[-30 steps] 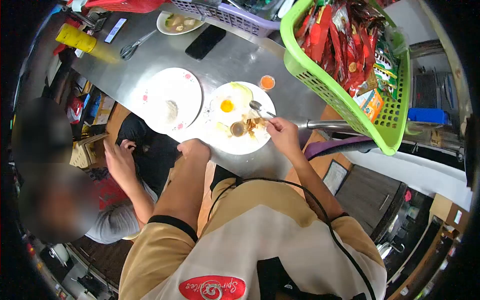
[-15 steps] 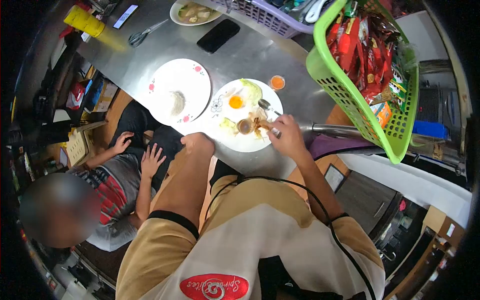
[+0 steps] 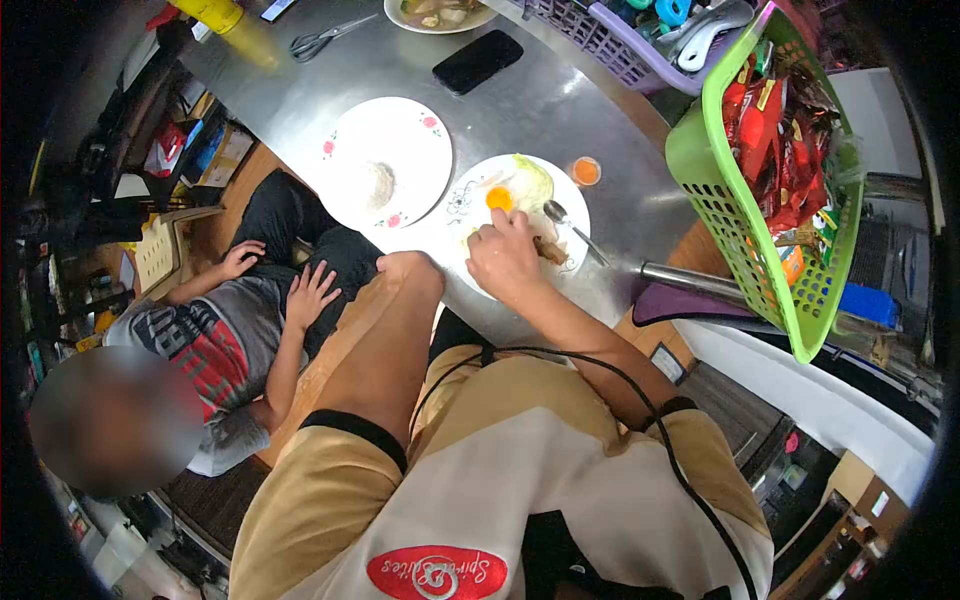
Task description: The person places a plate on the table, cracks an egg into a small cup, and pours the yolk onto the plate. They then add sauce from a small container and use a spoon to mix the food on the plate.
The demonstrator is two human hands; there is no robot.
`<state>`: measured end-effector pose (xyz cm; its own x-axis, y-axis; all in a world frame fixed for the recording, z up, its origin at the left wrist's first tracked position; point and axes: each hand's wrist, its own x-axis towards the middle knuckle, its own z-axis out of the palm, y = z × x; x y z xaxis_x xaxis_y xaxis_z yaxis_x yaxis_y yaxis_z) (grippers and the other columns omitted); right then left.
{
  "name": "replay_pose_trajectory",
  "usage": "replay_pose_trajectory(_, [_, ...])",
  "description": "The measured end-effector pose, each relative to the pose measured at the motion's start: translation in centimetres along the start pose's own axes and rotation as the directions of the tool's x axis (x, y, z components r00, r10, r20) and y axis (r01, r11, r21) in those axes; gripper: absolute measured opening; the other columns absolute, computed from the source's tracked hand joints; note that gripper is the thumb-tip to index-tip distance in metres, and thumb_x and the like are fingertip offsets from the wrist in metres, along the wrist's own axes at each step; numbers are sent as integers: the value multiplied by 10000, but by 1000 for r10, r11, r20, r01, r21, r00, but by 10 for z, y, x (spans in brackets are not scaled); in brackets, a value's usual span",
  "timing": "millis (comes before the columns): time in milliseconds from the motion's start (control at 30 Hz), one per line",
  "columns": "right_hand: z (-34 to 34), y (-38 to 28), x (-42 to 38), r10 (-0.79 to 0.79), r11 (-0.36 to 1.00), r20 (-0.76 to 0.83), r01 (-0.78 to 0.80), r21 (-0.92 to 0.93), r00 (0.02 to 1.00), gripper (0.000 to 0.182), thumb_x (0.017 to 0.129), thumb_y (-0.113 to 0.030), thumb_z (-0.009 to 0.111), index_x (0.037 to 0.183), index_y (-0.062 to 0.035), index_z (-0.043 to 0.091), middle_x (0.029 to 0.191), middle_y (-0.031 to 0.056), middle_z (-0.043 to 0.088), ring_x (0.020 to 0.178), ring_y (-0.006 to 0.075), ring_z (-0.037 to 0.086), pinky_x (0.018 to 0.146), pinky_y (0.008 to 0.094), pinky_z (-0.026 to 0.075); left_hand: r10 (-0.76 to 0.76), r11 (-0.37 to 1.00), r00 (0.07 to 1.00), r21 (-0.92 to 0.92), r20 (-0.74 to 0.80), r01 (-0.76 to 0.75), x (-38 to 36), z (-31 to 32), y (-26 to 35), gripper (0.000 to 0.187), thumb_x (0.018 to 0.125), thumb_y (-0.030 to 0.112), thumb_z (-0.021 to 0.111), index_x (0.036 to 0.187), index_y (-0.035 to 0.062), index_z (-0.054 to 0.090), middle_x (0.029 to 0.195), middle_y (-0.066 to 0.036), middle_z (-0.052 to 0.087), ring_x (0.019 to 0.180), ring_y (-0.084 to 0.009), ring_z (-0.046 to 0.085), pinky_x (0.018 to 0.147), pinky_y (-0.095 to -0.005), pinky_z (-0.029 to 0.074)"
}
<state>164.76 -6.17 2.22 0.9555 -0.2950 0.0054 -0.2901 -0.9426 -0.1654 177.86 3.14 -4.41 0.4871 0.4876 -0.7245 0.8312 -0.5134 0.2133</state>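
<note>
My right hand [image 3: 505,255] is over the white plate [image 3: 482,282], fingers bent and pressed together beside the fried egg's yolk [image 3: 499,200]. Whatever the fingertips hold is hidden, and the small sauce cup is covered by the hand. Brown pieces of meat [image 3: 551,250] show right of the knuckles. A metal spoon [image 3: 575,230] rests across the plate's right rim, near a lettuce leaf [image 3: 533,180]. At the table edge rests my left hand [image 3: 412,272], curled into a fist, below a flowered plate [image 3: 345,150] with a mound of rice [image 3: 379,186].
A cup of orange sauce [image 3: 586,171], a black phone [image 3: 478,62], scissors [image 3: 320,42] and a soup bowl [image 3: 440,14] are on the steel table [image 3: 270,100]. A green basket [image 3: 720,190] of packets stands at right, a purple basket [image 3: 610,40] behind. Another person [image 3: 210,350] sits at left.
My right hand has moved left across the plate, from the meat's right side to beside the yolk, covering the sauce cup. My left hand stays at the table edge. The view has shifted slightly.
</note>
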Motion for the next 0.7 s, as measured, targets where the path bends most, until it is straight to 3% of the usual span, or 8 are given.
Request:
replay_pose_trajectory(233, [14, 4, 8, 48, 999, 13, -47, -21, 999, 190, 816, -224, 754, 927, -69, 767, 812, 118, 721, 956, 290, 612, 917, 454, 388, -44, 968, 995, -244, 85, 63, -3, 4, -1, 424, 1009, 252, 571, 1384, 54, 551, 1376, -134, 646, 1235, -288, 652, 1019, -422, 558])
replay_pose_trajectory(267, [10, 4, 7, 141, 974, -117, -117, 196, 983, 183, 824, -188, 746, 957, -64, 770, 822, 135, 722, 956, 301, 619, 914, 457, 409, -68, 969, 997, -237, 32, 74, 1, 7, -1, 425, 1016, 271, 559, 1365, 28, 561, 1361, -140, 654, 1231, -291, 654, 1015, -425, 561])
replay_pose_trajectory(300, [6, 3, 4, 256, 897, -213, -149, 415, 943, 184, 833, -152, 737, 988, -58, 773, 833, 152, 723, 957, 313, 626, 910, 461, 430, -97, 969, 995, -230, -26, 89, 8, 9, -3, 434, 1024, 291, 547, 1346, 2, 572, 1346, -146, 661, 1227, -293, 657, 1012, -428, 563])
replay_pose_trajectory(333, [-7, 6, 4, 334, 792, -113, -213, 573, 936, 219, 846, -113, 727, 1050, -45, 769, 906, 189, 725, 925, 348, 635, 853, 466, 483, -214, 887, 976, -428, -51, 172, 27, 22, -5, 675, 1045, 459, 294, 1282, -47, 673, 1312, -219, 680, 1175, -349, 659, 1034, -454, 504])
replay_pose_trajectory(433, [-18, 26, -5, 470, 256, 166, -314, 914, 867, 248, 961, -140, 706, 1156, 14, 716, 990, 103, 753, 851, 186, 683, 749, 338, 531, -92, 946, 994, -318, -63, 67, -4, 6, 0, 663, 1049, 453, 302, 1300, -51, 651, 1332, -217, 669, 1179, -354, 658, 1041, -444, 504])
replay_pose_trajectory(467, [-20, 36, -10, 472, 264, 165, -318, 911, 866, 248, 961, -140, 706, 1156, 14, 716, 990, 103, 753, 851, 186, 683, 749, 338, 531, -94, 945, 994, -318, -54, 72, -2, 8, -3, 663, 1049, 453, 302, 1300, -51, 651, 1332, -217, 669, 1179, -354, 658, 1041, -444, 504])
replay_pose_trajectory(533, [-28, 53, -21, 432, -190, 401, -352, 916, 808, 312, 972, -167, 715, 1220, 22, 702, 991, 60, 740, 813, 136, 664, 727, 272, 527, 6, 967, 1000, -255, -24, -12, -2, 5, -5, 654, 1045, 442, 302, 1318, -54, 629, 1353, -216, 657, 1178, -343, 661, 1043, -430, 507])
replay_pose_trajectory(700, [-21, 73, -45, 472, -298, 463, -358, 885, 750, 314, 1012, -108, 656, 1291, 34, 639, 1043, 45, 731, 949, 103, 691, 751, 277, 581, -113, 891, 993, -442, 17, 109, -22, -3, 2, 655, 1025, 465, 324, 1247, -30, 691, 1267, -197, 707, 1141, -326, 683, 1021, -421, 522])
